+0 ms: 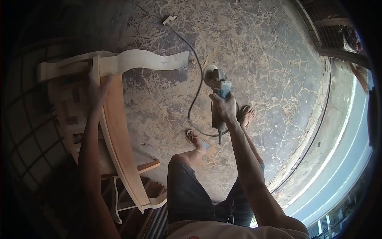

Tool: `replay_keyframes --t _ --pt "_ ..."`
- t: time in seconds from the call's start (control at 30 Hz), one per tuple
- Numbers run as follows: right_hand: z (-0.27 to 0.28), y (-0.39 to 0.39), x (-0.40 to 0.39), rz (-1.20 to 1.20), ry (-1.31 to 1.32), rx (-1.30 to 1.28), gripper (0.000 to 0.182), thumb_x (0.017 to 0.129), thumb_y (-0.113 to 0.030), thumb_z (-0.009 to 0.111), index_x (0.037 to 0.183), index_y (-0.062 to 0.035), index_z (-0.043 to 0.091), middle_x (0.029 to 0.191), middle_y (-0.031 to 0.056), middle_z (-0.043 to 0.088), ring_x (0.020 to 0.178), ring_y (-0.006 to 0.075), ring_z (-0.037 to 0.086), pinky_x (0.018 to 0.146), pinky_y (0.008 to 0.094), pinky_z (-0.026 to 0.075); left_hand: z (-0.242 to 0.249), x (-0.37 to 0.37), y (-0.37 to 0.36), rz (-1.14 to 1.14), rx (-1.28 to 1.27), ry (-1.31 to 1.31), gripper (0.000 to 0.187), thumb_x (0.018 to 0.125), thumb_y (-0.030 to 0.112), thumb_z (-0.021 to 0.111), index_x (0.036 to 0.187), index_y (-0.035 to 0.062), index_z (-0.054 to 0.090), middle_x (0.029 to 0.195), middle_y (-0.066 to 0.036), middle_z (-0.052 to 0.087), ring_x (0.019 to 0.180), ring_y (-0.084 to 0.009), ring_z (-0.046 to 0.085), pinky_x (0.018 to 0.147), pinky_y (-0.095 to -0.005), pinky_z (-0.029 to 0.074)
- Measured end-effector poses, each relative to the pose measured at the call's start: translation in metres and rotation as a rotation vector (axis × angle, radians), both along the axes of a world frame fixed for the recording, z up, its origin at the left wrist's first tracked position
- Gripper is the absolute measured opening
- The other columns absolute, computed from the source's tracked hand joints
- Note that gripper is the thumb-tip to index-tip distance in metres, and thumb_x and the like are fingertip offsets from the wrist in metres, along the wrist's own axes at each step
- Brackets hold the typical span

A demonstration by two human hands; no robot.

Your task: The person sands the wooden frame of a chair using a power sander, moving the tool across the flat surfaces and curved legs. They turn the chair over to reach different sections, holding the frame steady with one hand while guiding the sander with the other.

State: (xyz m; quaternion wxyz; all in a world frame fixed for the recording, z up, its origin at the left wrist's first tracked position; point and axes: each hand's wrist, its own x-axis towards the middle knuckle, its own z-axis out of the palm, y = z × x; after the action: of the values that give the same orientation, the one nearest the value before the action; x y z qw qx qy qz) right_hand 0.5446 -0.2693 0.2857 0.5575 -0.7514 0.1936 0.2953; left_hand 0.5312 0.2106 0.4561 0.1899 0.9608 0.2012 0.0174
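In my right hand [226, 106] is an angle grinder [223, 88] with a round pale disc [209, 75] at its head, held in the air over the floor. The fingers wrap round its body, and the side handle points toward me. On the left, a bare wooden chair [123, 135] seems to lie tipped over, with a curved pale leg [153, 59] sticking out to the right. My left hand [100, 88] grips the chair's frame near the joint of that leg; some of its fingers are in shadow.
A dark power cord [195, 99] runs from the grinder across the cracked, dusty floor [274, 59] to a white plug connector [169, 20]. Dark slatted wood [139, 199] stands at lower left. At the right lie a floor edge and a road [342, 175]. My feet are below the grinder.
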Motion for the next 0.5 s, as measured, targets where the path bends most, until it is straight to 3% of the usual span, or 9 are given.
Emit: replay_keyframes --t 0.17,0.3,0.4,0.5 --pt "-0.013 0.09 -0.007 0.062 0.025 0.076 0.067 0.083 -0.037 0.08 0.127 0.0105 0.063 0.107 0.0329 0.077 0.105 0.0436 0.078 0.093 0.05 0.058 0.007 -0.001 0.01 -0.182 0.171 0.077 0.08 0.106 0.034 0.074 0.162 -0.0049 0.033 0.148 -0.033 0.06 0.139 -0.0468 0.062 0.111 -0.0505 0.053" --pt "-0.015 0.155 -0.001 0.127 -0.034 0.006 0.069 0.084 -0.037 0.081 0.127 0.0117 0.059 0.107 0.0349 0.076 0.104 0.0472 0.077 0.091 0.0514 0.058 0.001 -0.001 0.015 -0.124 0.236 0.113 0.08 0.109 0.037 0.071 0.165 -0.0036 0.031 0.152 -0.032 0.058 0.14 -0.0455 0.061 0.114 -0.0513 0.051" --pt "-0.008 0.175 -0.002 0.061 -0.067 0.113 0.069 0.085 -0.039 0.082 0.126 0.0112 0.057 0.106 0.0347 0.075 0.103 0.049 0.076 0.091 0.0523 0.058 0.005 0.0 0.007 -0.061 0.266 0.17 0.078 0.109 0.035 0.07 0.165 -0.0034 0.031 0.151 -0.034 0.059 0.139 -0.0471 0.061 0.112 -0.0524 0.053" --pt "-0.005 0.184 0.0 0.088 -0.092 0.054 0.069 0.087 -0.039 0.08 0.127 0.0104 0.055 0.104 0.0345 0.075 0.101 0.0512 0.075 0.089 0.0544 0.057 0.005 0.0 0.008 -0.072 0.286 0.16 0.077 0.11 0.031 0.068 0.167 -0.0018 0.028 0.151 -0.036 0.057 0.14 -0.0486 0.06 0.111 -0.0542 0.053"
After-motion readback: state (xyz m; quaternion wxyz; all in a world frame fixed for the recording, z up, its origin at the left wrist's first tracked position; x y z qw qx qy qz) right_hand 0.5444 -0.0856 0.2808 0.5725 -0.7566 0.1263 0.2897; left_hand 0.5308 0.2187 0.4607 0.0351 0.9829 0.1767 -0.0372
